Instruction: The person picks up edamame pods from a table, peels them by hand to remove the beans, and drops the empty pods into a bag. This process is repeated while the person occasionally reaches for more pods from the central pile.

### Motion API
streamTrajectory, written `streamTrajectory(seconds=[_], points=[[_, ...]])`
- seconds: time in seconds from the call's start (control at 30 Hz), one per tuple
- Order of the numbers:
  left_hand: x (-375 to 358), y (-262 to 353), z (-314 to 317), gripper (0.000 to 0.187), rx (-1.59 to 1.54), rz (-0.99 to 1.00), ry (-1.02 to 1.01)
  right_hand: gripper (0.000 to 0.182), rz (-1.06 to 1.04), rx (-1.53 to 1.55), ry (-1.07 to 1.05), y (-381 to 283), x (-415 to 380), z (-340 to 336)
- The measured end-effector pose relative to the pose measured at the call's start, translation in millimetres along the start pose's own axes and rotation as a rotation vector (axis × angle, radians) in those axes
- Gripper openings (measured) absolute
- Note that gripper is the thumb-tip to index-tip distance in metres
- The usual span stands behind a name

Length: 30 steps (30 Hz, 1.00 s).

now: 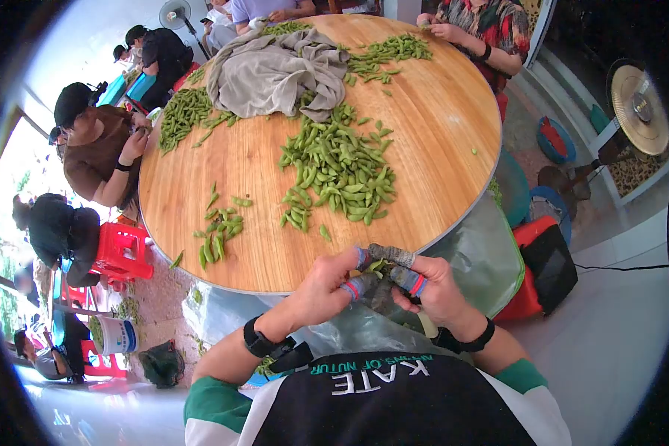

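My left hand (325, 281) and my right hand (437, 288) meet just off the near edge of the round wooden table (431, 149). Grey coverings with coloured bands wrap the thumbs and forefingers of both. Pinched between these fingertips is a green soybean pod (378, 266), partly hidden by the fingers. The main pile of soybean pods (338, 167) lies on the table beyond my hands. A smaller group of pods (219, 232) is to the left, near the edge. Below my hands hangs clear plastic sheeting (334, 331).
A crumpled grey cloth (275, 70) covers part of the far tabletop, beside more pods (184, 115). A person in brown (100, 149) sits at left, another in patterned clothing (490, 33) at far right. Red stools (123, 251), a white bucket (116, 336) and a fan (638, 108) stand around.
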<state>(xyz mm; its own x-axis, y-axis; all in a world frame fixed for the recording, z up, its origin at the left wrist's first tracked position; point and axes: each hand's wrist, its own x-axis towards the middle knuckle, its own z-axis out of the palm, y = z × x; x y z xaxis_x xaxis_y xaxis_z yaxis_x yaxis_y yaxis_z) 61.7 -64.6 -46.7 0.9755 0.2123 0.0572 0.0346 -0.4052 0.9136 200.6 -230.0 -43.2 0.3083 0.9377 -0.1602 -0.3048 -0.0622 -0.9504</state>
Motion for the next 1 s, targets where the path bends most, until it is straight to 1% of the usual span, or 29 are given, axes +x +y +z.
streamTrajectory(seconds=[0.07,0.13,0.2,0.3,0.33,0.4,0.47,0.5,0.57,0.6,0.67,0.7,0.77,0.8,0.87,0.93,1.0], points=[[-1.7,3.9,0.7,0.033,-0.009,0.041,0.033,0.031,-0.013,-0.001,-0.005,0.5,0.5,1.0],[-3.1,2.4,1.7,0.032,-0.033,0.029,0.042,0.031,-0.028,-0.002,-0.014,3.9,1.5,1.6],[-2.5,2.7,1.5,0.03,-0.054,0.024,0.049,0.032,-0.058,-0.08,-0.023,11.5,1.9,0.1],[-6.1,3.5,0.8,0.03,-0.112,-0.035,0.083,0.031,-0.072,-0.098,-0.026,6.1,0.2,4.1],[-6.1,2.9,-1.7,0.032,-0.111,-0.062,0.057,0.031,-0.075,-0.1,-0.036,6.4,0.1,4.9],[-6.1,-1.3,-2.9,0.033,-0.106,-0.087,0.036,0.031,-0.014,-0.068,-0.027,8.1,-2.3,5.5],[-5.5,-5.8,2.0,0.035,-0.167,0.003,0.086,0.031,-0.027,-0.072,-0.035,7.8,-2.0,6.2],[-6.5,-3.1,1.3,0.035,-0.167,0.005,0.089,0.031,-0.038,-0.073,-0.041,7.5,-1.7,6.3],[-10.0,7.6,-2.3,0.034,-0.003,0.02,0.09,0.031,-0.033,-0.068,-0.042,8.9,-0.5,3.7],[-10.6,11.3,-2.4,0.034,-0.001,0.02,0.093,0.031,-0.025,-0.059,-0.04,9.2,0.1,3.0],[-11.3,15.9,0.3,0.032,-0.122,0.105,0.2,0.032,-0.026,-0.059,-0.068,8.1,-0.1,4.1],[-13.3,15.6,-0.4,0.032,-0.121,0.106,0.199,0.034,-0.027,-0.06,-0.094,7.3,-0.4,4.6],[-20.5,13.5,-7.8,0.029,-0.251,-0.071,0.173,0.035,-0.033,-0.046,-0.091,7.2,-0.4,9.3],[-24.2,11.2,-16.4,0.029,-0.249,-0.07,0.171,0.037,-0.036,-0.033,-0.089,7.0,-0.2,10.5],[-33.2,4.6,-43.7,0.028,0.227,-0.06,0.325,0.037,-0.031,0.009,-0.072,6.0,0.2,5.3],[-32.2,0.8,-80.5,0.024,0.55,-0.114,0.488,0.038,-0.025,0.055,-0.055,6.8,1.1,-0.4],[-20.4,-5.3,-104.5,0.024,1.038,-0.071,0.58,0.036,0.048,0.354,-0.047,9.2,2.7,-3.4]])
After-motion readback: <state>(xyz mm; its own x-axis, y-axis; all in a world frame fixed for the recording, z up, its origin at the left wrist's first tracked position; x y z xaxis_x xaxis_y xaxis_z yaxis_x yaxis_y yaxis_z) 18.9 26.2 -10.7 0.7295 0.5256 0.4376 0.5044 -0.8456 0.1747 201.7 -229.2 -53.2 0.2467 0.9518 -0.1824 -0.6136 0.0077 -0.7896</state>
